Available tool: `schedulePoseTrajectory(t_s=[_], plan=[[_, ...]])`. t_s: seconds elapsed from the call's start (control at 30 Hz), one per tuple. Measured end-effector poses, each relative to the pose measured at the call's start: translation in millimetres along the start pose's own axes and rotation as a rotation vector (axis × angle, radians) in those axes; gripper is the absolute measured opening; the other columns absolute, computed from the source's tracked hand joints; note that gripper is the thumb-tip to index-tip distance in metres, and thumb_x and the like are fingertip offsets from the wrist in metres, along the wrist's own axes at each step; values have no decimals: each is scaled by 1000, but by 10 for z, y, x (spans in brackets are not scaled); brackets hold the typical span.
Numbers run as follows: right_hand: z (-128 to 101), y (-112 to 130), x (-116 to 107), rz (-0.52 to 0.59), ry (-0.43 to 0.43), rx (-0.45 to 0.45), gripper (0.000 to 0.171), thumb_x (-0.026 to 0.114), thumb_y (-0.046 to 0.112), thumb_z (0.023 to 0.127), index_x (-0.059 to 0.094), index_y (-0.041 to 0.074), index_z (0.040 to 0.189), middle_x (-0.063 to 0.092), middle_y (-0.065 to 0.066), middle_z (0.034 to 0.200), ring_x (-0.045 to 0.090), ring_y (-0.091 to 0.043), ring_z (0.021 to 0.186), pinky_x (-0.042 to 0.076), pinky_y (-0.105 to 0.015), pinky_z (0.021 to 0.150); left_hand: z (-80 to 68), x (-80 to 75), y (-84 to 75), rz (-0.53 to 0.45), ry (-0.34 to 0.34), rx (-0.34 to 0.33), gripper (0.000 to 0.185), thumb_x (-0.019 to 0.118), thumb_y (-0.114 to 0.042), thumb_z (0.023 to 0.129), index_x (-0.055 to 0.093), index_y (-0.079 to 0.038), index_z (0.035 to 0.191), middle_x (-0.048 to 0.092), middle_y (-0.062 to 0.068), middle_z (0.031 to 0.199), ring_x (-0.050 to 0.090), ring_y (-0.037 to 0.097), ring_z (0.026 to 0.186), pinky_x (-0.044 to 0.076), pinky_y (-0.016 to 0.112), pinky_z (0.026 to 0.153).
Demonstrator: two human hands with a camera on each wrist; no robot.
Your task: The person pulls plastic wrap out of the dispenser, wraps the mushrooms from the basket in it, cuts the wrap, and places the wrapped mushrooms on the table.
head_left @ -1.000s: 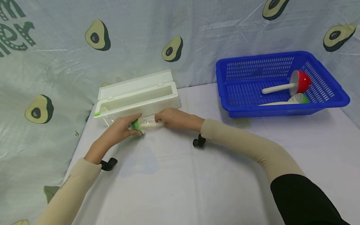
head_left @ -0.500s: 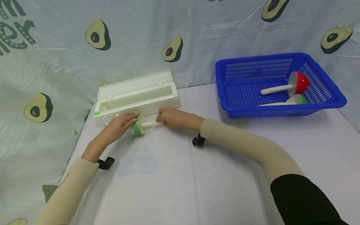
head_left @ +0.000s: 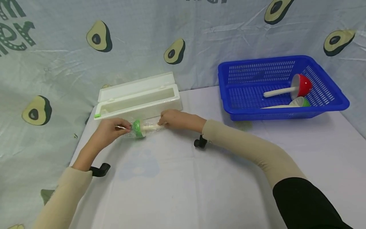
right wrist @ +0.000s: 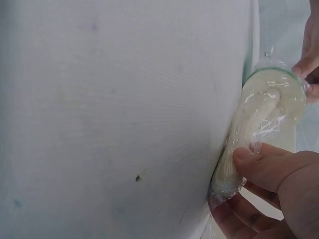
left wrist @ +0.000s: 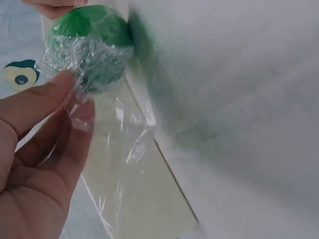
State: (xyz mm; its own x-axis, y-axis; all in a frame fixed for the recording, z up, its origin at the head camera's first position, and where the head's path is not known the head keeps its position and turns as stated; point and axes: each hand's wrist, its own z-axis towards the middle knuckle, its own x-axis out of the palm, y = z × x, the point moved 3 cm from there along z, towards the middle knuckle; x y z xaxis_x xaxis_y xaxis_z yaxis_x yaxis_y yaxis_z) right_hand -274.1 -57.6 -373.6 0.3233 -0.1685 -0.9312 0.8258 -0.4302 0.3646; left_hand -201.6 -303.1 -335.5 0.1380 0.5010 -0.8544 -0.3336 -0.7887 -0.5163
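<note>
We see: mushroom-shaped piece (head_left: 139,128), green cap, cream stem | on its side, cap toward the left edge of the table (head_left: 171,178), stem toward the right | near far left corner | clear film (left wrist: 75,56) around it, crinkled

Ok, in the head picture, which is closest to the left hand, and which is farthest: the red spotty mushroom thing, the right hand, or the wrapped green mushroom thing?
From the left hand:
1. Green mushroom-shaped piece: right beside its fingertips.
2. Right hand: further right, at that piece's stem end.
3. Red spotted mushroom-shaped piece: far right, inside the blue basket.
</note>
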Motion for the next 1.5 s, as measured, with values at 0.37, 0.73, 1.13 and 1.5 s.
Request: schedulePoseTrajectory(t_s=[0.37, 0.73, 1.13, 1.5], plan=[[0, -12, 3, -14, -23, -21, 28, 66, 3, 98, 71, 5, 126, 71, -12, 114, 65, -21, 102, 53, -25, 86, 38, 75, 111, -25, -68, 35, 11, 63, 9, 86, 67, -1, 86, 74, 21, 107, 74, 29, 94, 59, 23, 78], [-6, 3, 17, -11, -47, -53, 27, 66, 3, 98, 73, 6, 124, 72, -11, 109, 64, -19, 95, 52, -23, 83, -105, 50, 340, -311, -8, -51, 7, 62, 7, 91, 62, 3, 85, 64, 22, 132, 67, 4, 104, 55, 18, 75], [-15, -17, 34, 21, -41, -34, 27, 65, 3, 98, 71, 6, 125, 71, -11, 110, 64, -17, 94, 52, -22, 81, 21, 204, 339, -228, -212, -50, 7, 71, 12, 84, 66, 8, 88, 73, 26, 105, 66, -8, 82, 54, 11, 69], [-21, 15, 34, -9, -17, -15, 29, 63, 5, 100, 70, 7, 128, 70, -11, 114, 66, -19, 101, 53, -24, 85, -28, 241, 125, 125, -406, 122, 22, 74, 17, 82, 66, 0, 93, 67, 13, 93, 65, 27, 83, 50, 23, 71]])
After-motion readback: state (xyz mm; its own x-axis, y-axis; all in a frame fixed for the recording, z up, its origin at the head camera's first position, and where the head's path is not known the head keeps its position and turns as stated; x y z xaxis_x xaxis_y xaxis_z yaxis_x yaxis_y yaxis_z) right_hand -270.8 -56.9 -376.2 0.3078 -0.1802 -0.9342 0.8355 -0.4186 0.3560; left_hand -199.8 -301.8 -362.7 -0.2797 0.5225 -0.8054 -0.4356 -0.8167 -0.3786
